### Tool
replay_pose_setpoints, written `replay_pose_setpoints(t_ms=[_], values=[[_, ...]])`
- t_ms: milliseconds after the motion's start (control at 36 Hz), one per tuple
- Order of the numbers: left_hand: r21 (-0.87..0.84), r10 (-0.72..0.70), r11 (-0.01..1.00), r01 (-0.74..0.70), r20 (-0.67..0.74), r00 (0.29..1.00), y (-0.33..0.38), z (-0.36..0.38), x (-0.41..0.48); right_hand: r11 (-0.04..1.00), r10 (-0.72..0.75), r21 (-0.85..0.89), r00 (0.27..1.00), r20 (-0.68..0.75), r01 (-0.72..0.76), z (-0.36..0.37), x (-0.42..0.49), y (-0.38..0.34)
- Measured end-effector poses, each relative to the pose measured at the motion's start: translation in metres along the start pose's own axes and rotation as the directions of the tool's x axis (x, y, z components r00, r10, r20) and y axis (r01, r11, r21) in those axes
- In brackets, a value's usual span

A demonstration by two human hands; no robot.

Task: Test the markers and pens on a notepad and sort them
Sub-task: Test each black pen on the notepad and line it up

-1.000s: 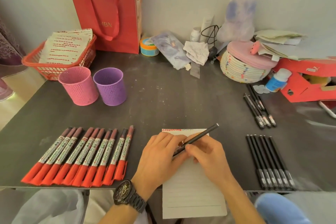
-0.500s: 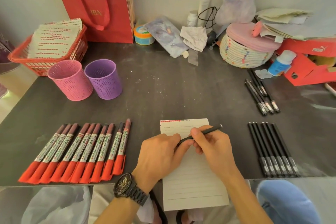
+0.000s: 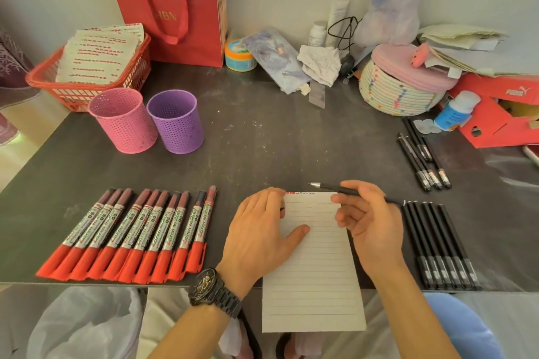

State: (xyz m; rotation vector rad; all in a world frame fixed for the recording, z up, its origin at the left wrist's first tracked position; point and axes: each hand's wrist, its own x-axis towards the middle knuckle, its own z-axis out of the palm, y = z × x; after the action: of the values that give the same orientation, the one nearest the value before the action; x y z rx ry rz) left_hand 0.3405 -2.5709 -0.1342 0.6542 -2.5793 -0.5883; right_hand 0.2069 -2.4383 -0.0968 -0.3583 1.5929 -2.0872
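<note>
A lined notepad [image 3: 315, 256] lies at the table's front edge and hangs over it. My left hand [image 3: 256, 230] rests on its left side with the thumb flat on the paper. Its fingers are curled at the pad's top corner, where a small dark bit, likely the pen cap [image 3: 282, 209], peeks out. My right hand [image 3: 370, 221] grips a black pen [image 3: 329, 188] just above the pad's top edge, bare tip pointing left. Several red-capped markers [image 3: 131, 233] lie in a row on the left. Several black pens [image 3: 440, 245] lie in a row on the right.
A pink cup [image 3: 122, 122] and a purple cup [image 3: 176, 122] stand at the back left, in front of a red basket [image 3: 87, 90] of papers. Three more black pens [image 3: 420, 154] lie far right near a red shoebox [image 3: 495, 114] and a woven basket [image 3: 399, 96].
The hands have come apart. The pen has been turned so that its bare tip points left, and my left hand has dropped onto the notepad. The view has tilted down slightly.
</note>
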Motion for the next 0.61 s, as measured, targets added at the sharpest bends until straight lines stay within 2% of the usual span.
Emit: replay_pose_setpoints(t_ms=[111,167,306,472,611], values=[[-0.012,-0.013,1.0,0.013,0.037,0.999,-0.002,-0.002,0.001,0.969,-0.132,-0.212,0.991,-0.023,0.124,0.001,0.022,-0.012],[-0.013,-0.01,1.0,0.011,0.043,0.999,-0.002,-0.002,0.001,0.95,-0.15,-0.282,0.988,-0.032,0.135,0.002,0.033,-0.015],[-0.013,-0.014,1.0,0.015,0.057,0.998,-0.002,-0.003,0.002,0.943,-0.08,-0.326,0.997,-0.013,0.072,-0.002,0.053,-0.002],[-0.017,-0.015,1.0,0.016,0.049,0.999,-0.002,-0.002,0.003,0.829,-0.213,-0.531,0.977,-0.015,0.173,-0.005,0.054,0.014],[-0.013,0.026,1.0,-0.025,0.042,0.999,0.0,-0.003,0.004,0.784,-0.251,-0.587,0.968,-0.004,0.201,-0.005,0.055,0.017]])
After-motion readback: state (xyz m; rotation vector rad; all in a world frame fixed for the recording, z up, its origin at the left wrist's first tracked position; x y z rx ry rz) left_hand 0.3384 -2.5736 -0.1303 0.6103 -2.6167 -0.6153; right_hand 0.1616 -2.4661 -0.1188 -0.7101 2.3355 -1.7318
